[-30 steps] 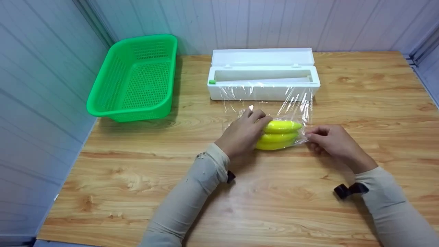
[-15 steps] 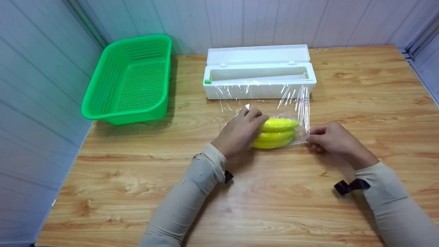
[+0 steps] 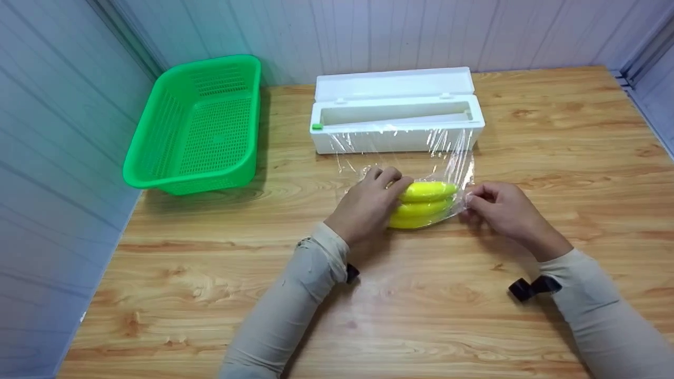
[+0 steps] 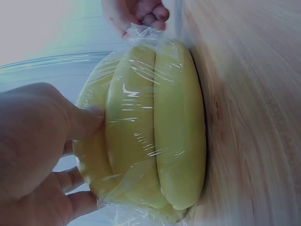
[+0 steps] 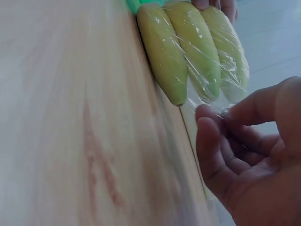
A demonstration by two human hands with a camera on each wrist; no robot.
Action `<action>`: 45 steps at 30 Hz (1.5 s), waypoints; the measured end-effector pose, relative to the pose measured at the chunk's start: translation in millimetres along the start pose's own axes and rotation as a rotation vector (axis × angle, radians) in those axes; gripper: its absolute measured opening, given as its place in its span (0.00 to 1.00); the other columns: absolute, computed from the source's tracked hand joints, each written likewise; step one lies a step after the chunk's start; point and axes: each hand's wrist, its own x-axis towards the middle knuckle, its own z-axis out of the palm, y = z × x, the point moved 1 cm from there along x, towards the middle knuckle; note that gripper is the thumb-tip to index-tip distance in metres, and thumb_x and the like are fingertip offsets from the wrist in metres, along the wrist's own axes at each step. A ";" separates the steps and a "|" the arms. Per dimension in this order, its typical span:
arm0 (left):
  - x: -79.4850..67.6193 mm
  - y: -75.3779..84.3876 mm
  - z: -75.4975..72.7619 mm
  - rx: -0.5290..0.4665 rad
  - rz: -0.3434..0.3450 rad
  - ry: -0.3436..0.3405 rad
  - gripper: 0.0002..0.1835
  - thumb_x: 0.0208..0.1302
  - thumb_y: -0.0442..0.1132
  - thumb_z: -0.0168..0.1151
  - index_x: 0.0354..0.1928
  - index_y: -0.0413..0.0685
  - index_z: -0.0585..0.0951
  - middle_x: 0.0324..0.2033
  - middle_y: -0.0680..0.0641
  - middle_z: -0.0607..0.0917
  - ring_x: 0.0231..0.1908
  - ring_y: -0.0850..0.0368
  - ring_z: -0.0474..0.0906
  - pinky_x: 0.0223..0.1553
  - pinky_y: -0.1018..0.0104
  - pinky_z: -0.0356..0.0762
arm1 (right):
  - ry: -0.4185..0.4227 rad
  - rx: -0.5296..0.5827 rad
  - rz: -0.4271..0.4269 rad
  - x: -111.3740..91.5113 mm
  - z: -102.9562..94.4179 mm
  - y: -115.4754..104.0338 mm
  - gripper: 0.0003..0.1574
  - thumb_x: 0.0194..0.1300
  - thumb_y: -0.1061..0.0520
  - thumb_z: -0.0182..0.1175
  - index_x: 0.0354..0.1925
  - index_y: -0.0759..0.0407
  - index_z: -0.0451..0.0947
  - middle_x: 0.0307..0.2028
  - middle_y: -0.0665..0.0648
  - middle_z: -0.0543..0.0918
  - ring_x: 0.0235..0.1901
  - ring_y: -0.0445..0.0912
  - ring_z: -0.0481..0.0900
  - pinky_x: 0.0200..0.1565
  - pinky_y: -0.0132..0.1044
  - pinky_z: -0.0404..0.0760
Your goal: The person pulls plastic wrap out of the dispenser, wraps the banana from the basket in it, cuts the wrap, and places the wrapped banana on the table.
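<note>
A bunch of yellow bananas (image 3: 424, 205) lies on the table under clear plastic wrap (image 3: 405, 163). My left hand (image 3: 368, 202) grips the bunch at its left end, thumb on top and fingers round the far side in the left wrist view. With thumb and fingers, my right hand (image 3: 503, 210) pinches the gathered edge of the wrap beside the banana tips, as the right wrist view shows. From there the film runs back to a white wrap dispenser box (image 3: 397, 139), whose lid stands up. Inside the box a white roll partly shows.
A green plastic basket (image 3: 242, 173) stands at the back left of the wooden table (image 3: 421, 316). Panelled walls (image 3: 400, 31) rise behind and to the left. A small green piece (image 3: 317, 126) sits on the box's left rim.
The right hand has moved slightly up and left, drawing the wrap's right edge in toward the banana tips. The left hand keeps its hold on the bunch. The head view has shifted a little.
</note>
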 end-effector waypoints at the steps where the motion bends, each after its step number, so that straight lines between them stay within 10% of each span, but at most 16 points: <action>1: 0.2 0.6 0.1 0.003 -0.002 0.000 0.20 0.65 0.33 0.52 0.58 0.54 0.71 0.48 0.53 0.71 0.46 0.55 0.65 0.38 0.67 0.72 | 0.015 -0.011 -0.012 -0.6 -0.1 -1.2 0.16 0.67 0.53 0.55 0.38 0.67 0.75 0.33 0.66 0.82 0.29 0.54 0.81 0.26 0.38 0.80; 33: 3.9 8.6 0.9 0.075 -0.018 -0.040 0.15 0.71 0.39 0.45 0.57 0.57 0.70 0.46 0.50 0.71 0.44 0.53 0.66 0.32 0.67 0.72 | 0.213 -0.123 -0.263 -20.8 5.3 -60.2 0.09 0.64 0.64 0.56 0.31 0.71 0.77 0.26 0.64 0.81 0.24 0.47 0.80 0.27 0.29 0.78; 45: 4.4 8.5 0.4 0.079 -0.004 -0.043 0.17 0.69 0.35 0.46 0.57 0.57 0.69 0.46 0.51 0.71 0.44 0.54 0.66 0.33 0.68 0.71 | 0.271 -0.250 -0.416 -2.1 2.2 -35.6 0.03 0.60 0.62 0.61 0.31 0.61 0.80 0.28 0.51 0.81 0.27 0.40 0.75 0.29 0.24 0.73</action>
